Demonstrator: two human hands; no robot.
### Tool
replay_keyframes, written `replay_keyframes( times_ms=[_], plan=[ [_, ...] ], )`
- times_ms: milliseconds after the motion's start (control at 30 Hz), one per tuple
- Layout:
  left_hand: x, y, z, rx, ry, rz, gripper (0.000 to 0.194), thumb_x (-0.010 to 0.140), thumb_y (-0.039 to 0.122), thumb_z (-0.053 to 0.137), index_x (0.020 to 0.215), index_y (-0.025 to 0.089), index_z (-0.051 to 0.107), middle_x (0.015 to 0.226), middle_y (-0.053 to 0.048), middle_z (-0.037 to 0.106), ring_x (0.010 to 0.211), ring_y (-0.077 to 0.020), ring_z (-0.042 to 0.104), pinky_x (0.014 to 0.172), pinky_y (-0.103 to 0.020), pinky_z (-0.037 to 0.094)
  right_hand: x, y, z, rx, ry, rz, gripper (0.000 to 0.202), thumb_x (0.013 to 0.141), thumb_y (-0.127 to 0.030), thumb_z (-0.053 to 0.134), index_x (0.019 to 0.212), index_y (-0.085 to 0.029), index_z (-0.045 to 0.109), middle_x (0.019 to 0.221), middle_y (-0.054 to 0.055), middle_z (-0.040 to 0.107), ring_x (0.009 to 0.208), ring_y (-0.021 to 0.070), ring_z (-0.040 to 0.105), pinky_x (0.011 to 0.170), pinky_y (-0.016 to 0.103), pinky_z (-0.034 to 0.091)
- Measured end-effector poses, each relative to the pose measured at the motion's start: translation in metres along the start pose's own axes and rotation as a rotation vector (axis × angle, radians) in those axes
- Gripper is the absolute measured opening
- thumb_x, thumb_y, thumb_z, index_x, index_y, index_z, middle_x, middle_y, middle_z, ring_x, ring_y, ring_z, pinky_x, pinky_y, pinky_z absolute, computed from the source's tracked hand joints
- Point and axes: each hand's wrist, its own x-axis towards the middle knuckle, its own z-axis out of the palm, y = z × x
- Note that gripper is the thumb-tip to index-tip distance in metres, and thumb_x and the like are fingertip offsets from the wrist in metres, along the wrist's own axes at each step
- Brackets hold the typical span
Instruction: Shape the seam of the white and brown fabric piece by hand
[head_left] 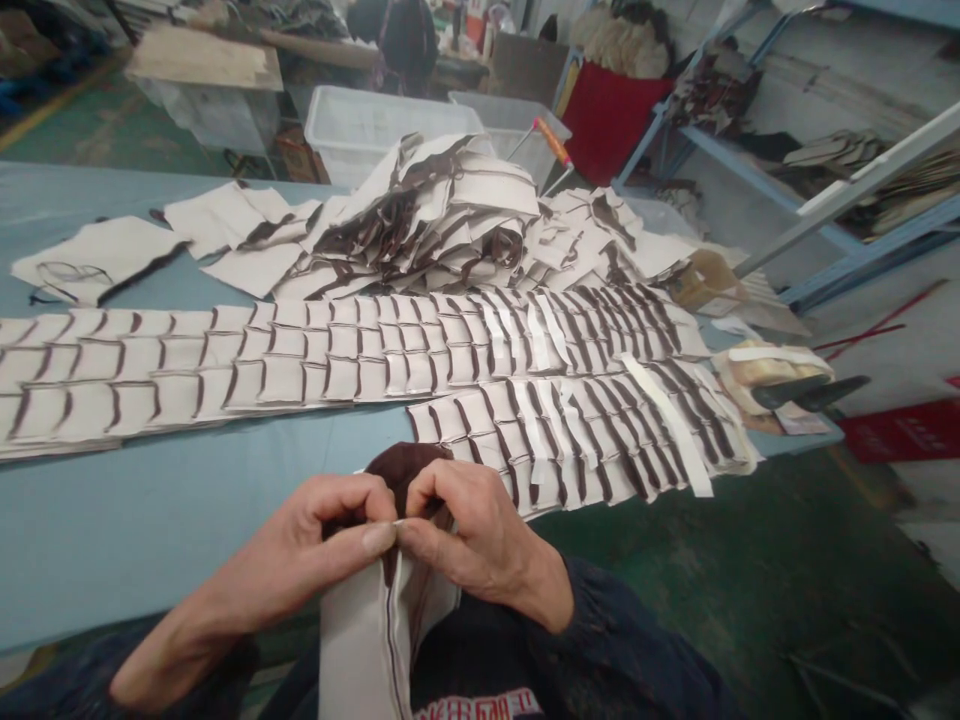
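Note:
Both my hands meet just in front of the table's near edge. My left hand (326,535) and my right hand (469,535) pinch the top edge of a cream fabric piece (364,640) with a dark brown fuzzy lining showing above the fingers. Thumbs and forefingers touch at the seam. The piece hangs down over my lap. Just beyond my hands lie overlapping rows of similar cream pieces with brown edges (360,360) on the blue table (150,510).
A loose heap of the same pieces (442,215) sits at the back of the table. Scissors and tape rolls (795,385) lie at the right end. Clear plastic bins (375,125) stand behind, metal shelving (847,200) at right. Green floor lies to the right.

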Motion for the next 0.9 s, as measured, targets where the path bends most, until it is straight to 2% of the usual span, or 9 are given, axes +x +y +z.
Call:
replay_keyframes(
  times_ms=[67,133,233,300,367,467,600,733,900],
  plan=[
    [0.005,0.009,-0.007,0.004,-0.076,-0.111,0.067,0.107,0.080,0.078,0.077,0.023,0.060,0.070,0.006,0.047,0.065,-0.0134,0.037,0.057,-0.024,0.030,0.004,0.006,-0.001,0.052,0.000,0.080,0.053,0.121,-0.070,0.070,0.091,-0.027,0.063,0.081,-0.002,0.070,0.069,0.0159,0.060,0.073,0.031,0.051],
    [0.009,0.014,-0.017,0.026,-0.128,-0.147,0.067,0.106,0.081,0.079,0.078,0.023,0.060,0.070,0.007,0.045,0.065,-0.0132,0.036,0.057,-0.024,0.029,0.009,0.012,0.001,0.099,-0.011,0.141,0.059,0.119,-0.076,0.073,0.089,-0.027,0.062,0.081,-0.002,0.071,0.070,0.0159,0.062,0.073,0.031,0.050],
    [0.014,0.016,-0.030,0.096,-0.164,-0.131,0.064,0.108,0.077,0.077,0.077,0.023,0.060,0.070,0.007,0.044,0.064,-0.0135,0.035,0.056,-0.023,0.028,0.015,0.021,0.007,0.132,-0.045,0.201,0.054,0.117,-0.070,0.078,0.088,-0.026,0.063,0.082,-0.003,0.073,0.073,0.0161,0.065,0.073,0.030,0.050],
    [0.015,0.015,-0.036,0.145,-0.155,-0.134,0.064,0.108,0.075,0.076,0.076,0.024,0.059,0.070,0.007,0.043,0.064,-0.0138,0.036,0.055,-0.023,0.029,0.018,0.024,0.012,0.114,-0.004,0.209,0.047,0.117,-0.062,0.080,0.090,-0.026,0.065,0.085,-0.002,0.075,0.079,0.0178,0.070,0.077,0.031,0.052],
    [0.016,0.014,-0.038,0.183,-0.102,-0.127,0.063,0.106,0.075,0.076,0.074,0.024,0.057,0.070,0.006,0.044,0.064,-0.0144,0.038,0.056,-0.023,0.032,0.020,0.021,0.016,0.079,0.126,0.226,0.039,0.116,-0.056,0.079,0.094,-0.026,0.068,0.094,0.001,0.078,0.092,0.0210,0.075,0.088,0.034,0.057],
    [0.016,0.016,-0.036,0.246,0.098,-0.072,0.060,0.106,0.074,0.073,0.074,0.024,0.063,0.069,0.004,0.052,0.063,-0.0163,0.046,0.055,-0.023,0.040,0.023,0.009,0.018,0.058,0.248,0.361,0.037,0.109,-0.059,0.085,0.099,-0.026,0.071,0.098,0.002,0.079,0.096,0.0230,0.076,0.092,0.036,0.058],
    [0.013,0.012,-0.029,0.371,0.378,0.056,0.053,0.110,0.066,0.070,0.077,0.025,0.076,0.069,0.002,0.070,0.064,-0.0198,0.064,0.058,-0.023,0.055,0.025,-0.009,0.021,0.126,0.081,0.561,0.045,0.101,-0.062,0.091,0.086,-0.027,0.066,0.083,-0.004,0.071,0.081,0.0188,0.068,0.078,0.033,0.048],
    [0.003,-0.019,-0.015,0.430,0.390,0.153,0.046,0.119,0.058,0.070,0.089,0.027,0.085,0.081,0.002,0.084,0.072,-0.0200,0.078,0.070,-0.020,0.065,0.021,-0.008,0.029,0.334,-0.003,0.654,0.043,0.098,-0.053,0.093,0.085,-0.027,0.062,0.082,-0.005,0.067,0.079,0.0163,0.063,0.076,0.030,0.047],
    [-0.011,-0.060,-0.005,0.556,0.516,0.180,0.051,0.122,0.072,0.066,0.107,0.032,0.094,0.107,-0.005,0.097,0.099,-0.0304,0.092,0.084,-0.028,0.077,0.005,0.013,0.042,0.453,-0.044,0.651,0.056,0.086,-0.059,0.106,0.082,-0.026,0.061,0.078,-0.008,0.064,0.073,0.0135,0.060,0.068,0.025,0.049]
  ],
)
